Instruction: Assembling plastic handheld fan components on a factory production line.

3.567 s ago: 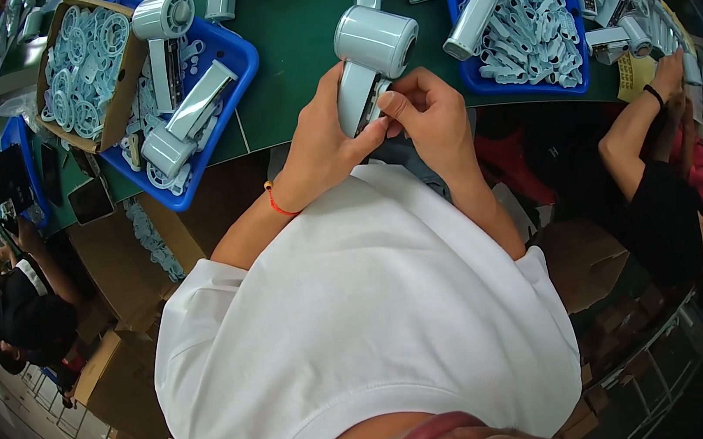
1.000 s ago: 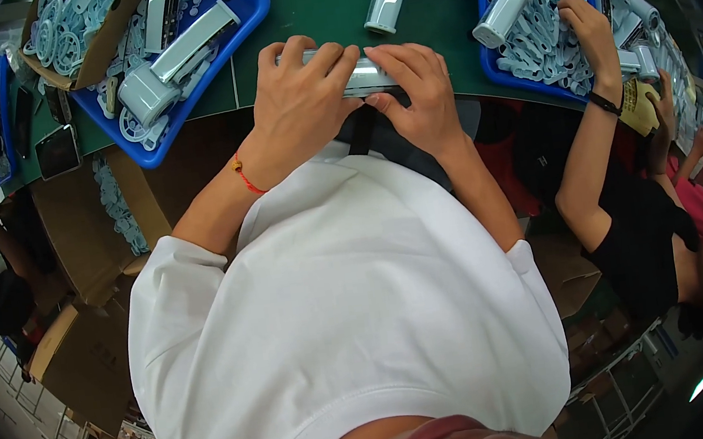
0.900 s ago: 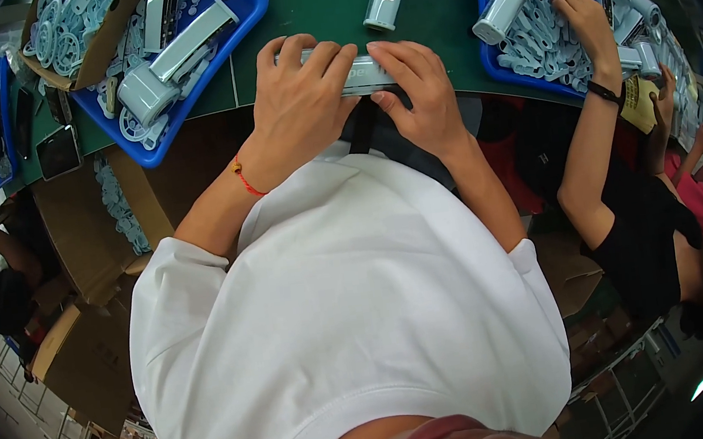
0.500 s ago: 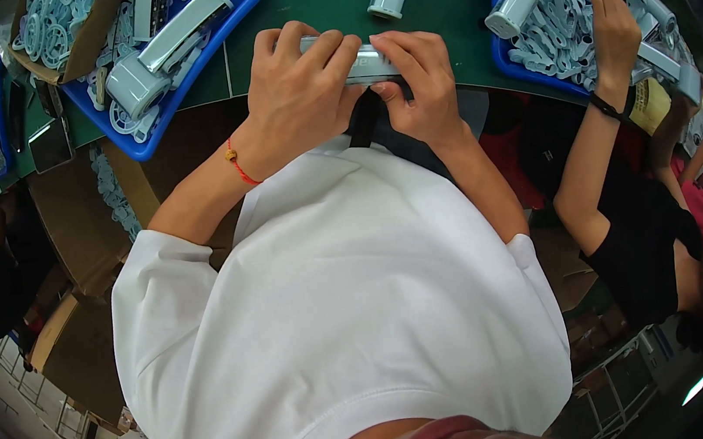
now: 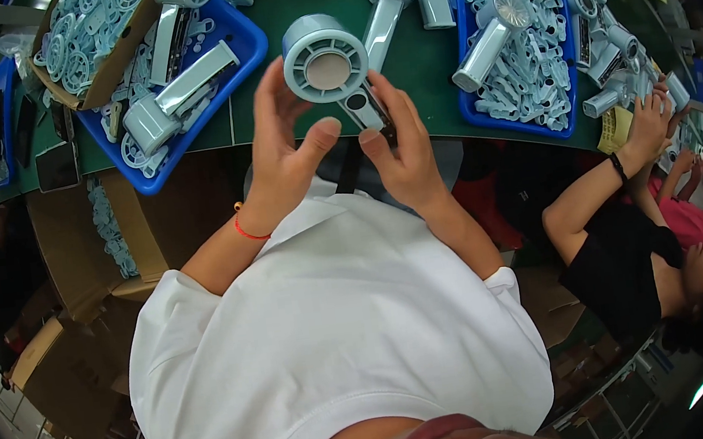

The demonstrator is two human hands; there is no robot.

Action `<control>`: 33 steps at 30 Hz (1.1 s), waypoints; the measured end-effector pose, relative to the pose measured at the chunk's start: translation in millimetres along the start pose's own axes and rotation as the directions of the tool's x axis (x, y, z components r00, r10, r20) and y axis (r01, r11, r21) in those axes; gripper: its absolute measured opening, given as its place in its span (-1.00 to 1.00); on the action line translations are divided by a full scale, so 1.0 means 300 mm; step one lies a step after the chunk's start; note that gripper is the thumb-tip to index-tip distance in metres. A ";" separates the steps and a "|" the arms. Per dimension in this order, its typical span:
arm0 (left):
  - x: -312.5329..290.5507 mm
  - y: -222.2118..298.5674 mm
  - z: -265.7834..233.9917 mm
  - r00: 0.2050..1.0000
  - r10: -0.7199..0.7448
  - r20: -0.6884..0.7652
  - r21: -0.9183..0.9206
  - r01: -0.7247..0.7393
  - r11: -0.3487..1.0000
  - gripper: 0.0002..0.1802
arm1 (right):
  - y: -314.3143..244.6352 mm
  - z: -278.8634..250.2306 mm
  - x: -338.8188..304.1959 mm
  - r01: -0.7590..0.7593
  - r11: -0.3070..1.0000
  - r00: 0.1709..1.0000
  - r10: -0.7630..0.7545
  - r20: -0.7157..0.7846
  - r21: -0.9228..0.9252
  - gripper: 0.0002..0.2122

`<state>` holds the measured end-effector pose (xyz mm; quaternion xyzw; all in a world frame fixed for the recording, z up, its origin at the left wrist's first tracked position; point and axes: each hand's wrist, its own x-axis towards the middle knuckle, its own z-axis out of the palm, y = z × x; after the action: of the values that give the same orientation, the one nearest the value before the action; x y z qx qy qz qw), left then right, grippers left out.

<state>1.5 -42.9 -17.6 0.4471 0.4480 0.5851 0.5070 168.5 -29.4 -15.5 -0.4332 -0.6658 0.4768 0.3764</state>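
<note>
A pale blue handheld fan (image 5: 312,24) is held up above the table's near edge, its round grille with a flat disc in the middle turned toward me. My right hand (image 5: 405,143) is closed round the fan's handle, the thumb on the near side and the fingers on the right. Beside the fan head is my left hand (image 5: 283,144), its thumb stretched out apart from curved fingers. Whether those fingertips touch the fan head's far side is hidden.
A blue tray (image 5: 156,184) with fan parts stands at left, below a cardboard box (image 5: 82,95) of loose parts. Another blue tray (image 5: 472,112) of small parts is at right. A second fan (image 5: 384,18) lies ahead. A co-worker's hand (image 5: 646,129) works among fans farther right.
The fan has turned so that its round head shows on top; before, both hands covered most of it. My left hand has loosened and spread. The view has shifted; the co-worker's hand left the right tray.
</note>
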 end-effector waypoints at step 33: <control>0.035 -0.108 -0.082 0.987 0.003 0.163 0.223 -0.040 0.974 -0.13 | 0.054 -0.425 1.170 -0.088 0.856 0.996 0.086 -0.027 -0.510 -0.49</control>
<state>-17.1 -31.5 -53.5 0.5524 0.4642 0.4978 0.4812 168.9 341.2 33.3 -0.5476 -0.7475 0.2992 0.2274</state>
